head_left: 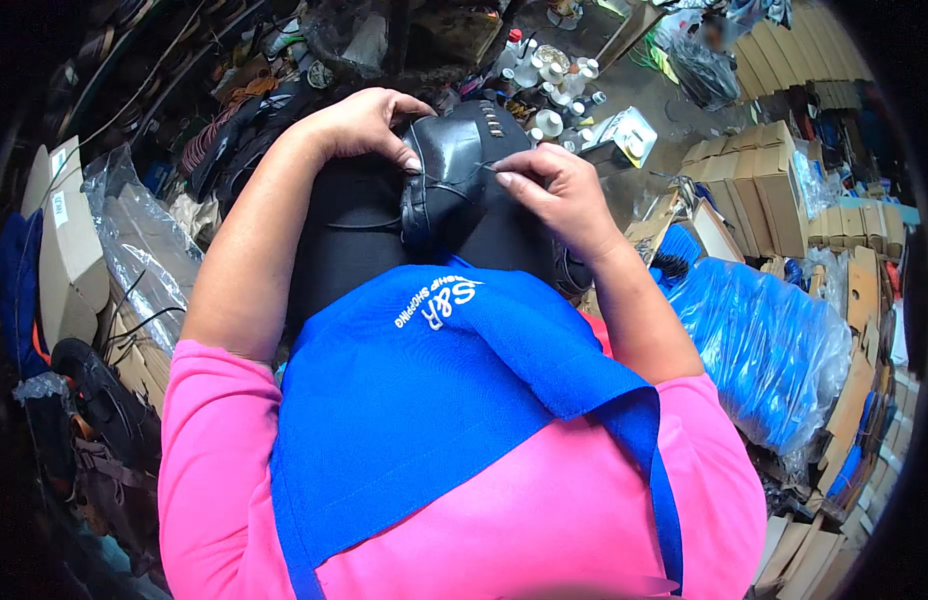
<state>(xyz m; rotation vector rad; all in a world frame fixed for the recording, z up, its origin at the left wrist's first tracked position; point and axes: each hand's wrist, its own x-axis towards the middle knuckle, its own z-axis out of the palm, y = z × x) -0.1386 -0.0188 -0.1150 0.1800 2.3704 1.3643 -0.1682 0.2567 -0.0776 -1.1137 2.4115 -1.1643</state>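
Observation:
A glossy black leather shoe (446,150) rests across my lap, with a row of light stitches near its far right side. My left hand (369,125) grips its left edge between thumb and fingers. A dark thread (452,186) crosses the leather, and another length trails left over my dark trousers. Just right of the shoe, my right hand (559,190) is closed in a pinch on a thin strand that reaches the leather; whether a needle is in the pinch I cannot make out. A blue apron (414,400) covers my front below the shoe.
Several white bottles (549,122) stand on the floor ahead, near a white can (624,138). To the right are cardboard boxes (749,180) and a plastic-wrapped blue bundle (764,340). A pale carton (74,250) and clear plastic sheeting (144,240) lie at the left.

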